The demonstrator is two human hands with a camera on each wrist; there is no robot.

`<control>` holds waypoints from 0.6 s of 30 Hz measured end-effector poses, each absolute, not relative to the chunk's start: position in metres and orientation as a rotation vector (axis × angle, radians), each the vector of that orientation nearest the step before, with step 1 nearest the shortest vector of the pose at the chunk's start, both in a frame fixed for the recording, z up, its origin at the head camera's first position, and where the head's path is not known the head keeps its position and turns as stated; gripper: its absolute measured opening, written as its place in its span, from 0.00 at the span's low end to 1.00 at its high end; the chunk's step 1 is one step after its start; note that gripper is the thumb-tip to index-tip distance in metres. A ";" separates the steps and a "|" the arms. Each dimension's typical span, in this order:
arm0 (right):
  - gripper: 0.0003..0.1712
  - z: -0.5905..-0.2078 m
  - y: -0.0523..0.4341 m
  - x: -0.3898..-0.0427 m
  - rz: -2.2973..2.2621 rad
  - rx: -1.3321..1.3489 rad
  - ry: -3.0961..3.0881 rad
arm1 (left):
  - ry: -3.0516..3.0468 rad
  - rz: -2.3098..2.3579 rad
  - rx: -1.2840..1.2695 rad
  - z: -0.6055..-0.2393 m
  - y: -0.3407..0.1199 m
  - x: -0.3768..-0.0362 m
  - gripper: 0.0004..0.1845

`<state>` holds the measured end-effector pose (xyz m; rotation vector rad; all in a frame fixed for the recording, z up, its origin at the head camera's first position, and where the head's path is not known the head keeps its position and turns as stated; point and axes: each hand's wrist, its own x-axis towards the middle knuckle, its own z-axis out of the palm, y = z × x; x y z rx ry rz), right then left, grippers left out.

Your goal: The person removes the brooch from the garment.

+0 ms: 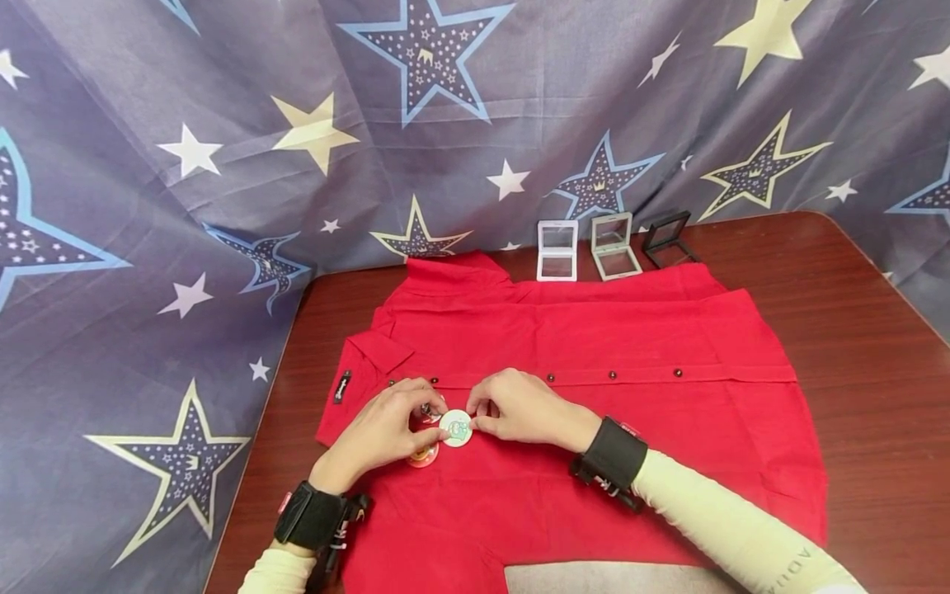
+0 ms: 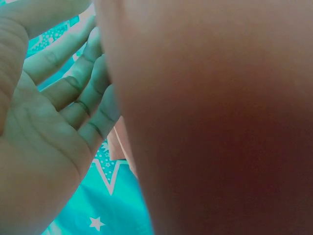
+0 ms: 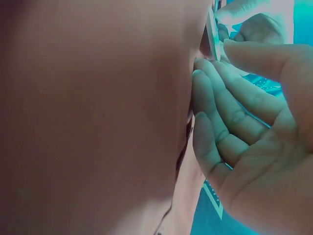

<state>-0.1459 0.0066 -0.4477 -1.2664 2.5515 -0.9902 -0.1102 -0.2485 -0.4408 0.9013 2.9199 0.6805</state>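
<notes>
A red button-up shirt [image 1: 609, 462] lies spread on the table, its collar to the left. Over its front, both hands pinch a round white badge [image 1: 456, 428] with a green cartoon print. The left hand [image 1: 378, 425] has thumb and index finger at the badge's left edge; the right hand [image 1: 519, 406] grips its right edge. In the right wrist view the badge [image 3: 213, 34] shows edge-on near the thumb tip. A red and orange round badge [image 1: 423, 458] sits just below the left thumb. Another round badge is partly hidden behind the left fingers.
Along the back of the brown table [image 1: 883, 346] stand a white hinged display frame [image 1: 557, 253], a grey one [image 1: 613, 247] and a black one [image 1: 668, 242]. A star-patterned curtain [image 1: 519, 107] hangs behind. Dark buttons [image 1: 612, 374] run along the shirt's placket.
</notes>
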 end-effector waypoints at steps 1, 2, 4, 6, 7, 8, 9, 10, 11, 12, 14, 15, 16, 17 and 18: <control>0.05 -0.448 0.006 -0.146 -0.999 -1.257 2.550 | 2.923 0.681 0.903 -0.441 -0.249 -0.110 0.15; 0.04 -0.448 0.006 -0.145 -1.007 -1.246 2.549 | 2.927 0.679 0.903 -0.441 -0.249 -0.110 0.15; 0.04 -0.448 0.005 -0.145 -1.019 -1.220 2.551 | 2.931 0.680 0.904 -0.442 -0.249 -0.110 0.16; 0.04 -0.448 0.004 -0.144 -1.030 -1.200 2.549 | 2.935 0.683 0.901 -0.442 -0.249 -0.109 0.16; 0.04 -0.448 0.003 -0.144 -1.037 -1.189 2.548 | 2.935 0.689 0.898 -0.443 -0.249 -0.109 0.16; 0.04 -0.448 0.003 -0.143 -1.040 -1.184 2.550 | 2.934 0.694 0.894 -0.443 -0.249 -0.109 0.16; 0.04 -0.448 0.003 -0.143 -1.042 -1.179 2.551 | 2.933 0.700 0.892 -0.443 -0.249 -0.109 0.16; 0.03 -0.448 0.002 -0.143 -1.044 -1.178 2.552 | 2.931 0.707 0.891 -0.443 -0.249 -0.109 0.16; 0.03 -0.448 0.002 -0.143 -1.046 -1.178 2.550 | 2.929 0.719 0.890 -0.443 -0.249 -0.109 0.16; 0.03 -0.448 0.002 -0.143 -1.044 -1.180 2.551 | 2.926 0.732 0.890 -0.443 -0.249 -0.109 0.16; 0.03 -0.447 0.001 -0.143 -1.041 -1.183 2.558 | 2.916 0.760 0.887 -0.443 -0.249 -0.109 0.15; 0.03 -0.447 0.001 -0.143 -1.044 -1.181 2.559 | 2.910 0.776 0.885 -0.442 -0.249 -0.109 0.15; 0.04 -0.447 0.000 -0.143 -1.045 -1.182 2.562 | 2.905 0.789 0.882 -0.442 -0.249 -0.108 0.15; 0.05 -0.447 0.000 -0.142 -1.047 -1.181 2.563 | 2.899 0.802 0.874 -0.442 -0.249 -0.108 0.15; 0.05 -0.447 -0.001 -0.142 -1.051 -1.179 2.565 | 2.894 0.812 0.866 -0.442 -0.249 -0.108 0.15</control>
